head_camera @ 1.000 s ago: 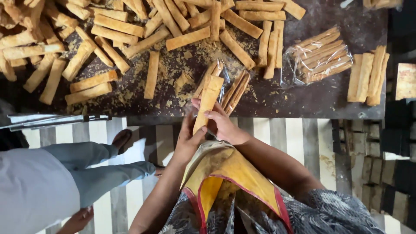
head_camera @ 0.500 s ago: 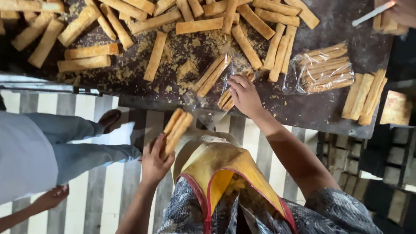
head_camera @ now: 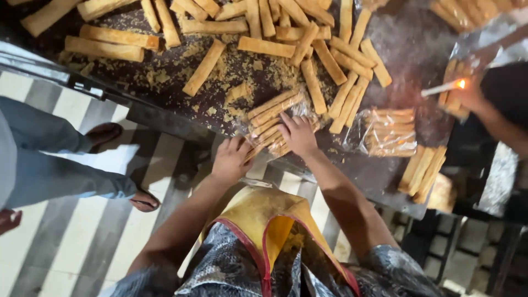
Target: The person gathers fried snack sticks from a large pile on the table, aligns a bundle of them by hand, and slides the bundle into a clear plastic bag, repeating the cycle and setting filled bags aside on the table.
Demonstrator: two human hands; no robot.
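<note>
Two hands work on one clear plastic bag [head_camera: 272, 124] of long golden pastry sticks lying at the near edge of the counter [head_camera: 407, 49]. The right hand [head_camera: 297, 135] presses flat on the bag's near end, fingers spread over the film and thumb tucked at the side; its grip is not clamped but laid open on top, apparently to pin the sticks so they stay packed side by side. The left hand [head_camera: 231, 159] sits just beside it, at the bag's mouth where it overhangs the counter edge, fingers curled against the film and the stick ends; whether that grip is truly pinched on the plastic I cannot tell, since the fingertips are hidden under the bag.

Beyond the right hand's grip, farther across the counter, loose pastry sticks [head_camera: 308, 49] lie scattered among crumbs [head_camera: 165, 77]. To the outer side of the right grip rests a second filled bag [head_camera: 390, 132], and past it a small bare stack of sticks [head_camera: 423, 170] near the counter's corner.

Farther off on that side, another person's hand [head_camera: 473, 96] holds a lit candle [head_camera: 443, 88] beside a packet, well apart from the bag in hand. On the left grip's outer side, someone's sandalled feet [head_camera: 104, 135] stand on the striped floor [head_camera: 60, 242].
</note>
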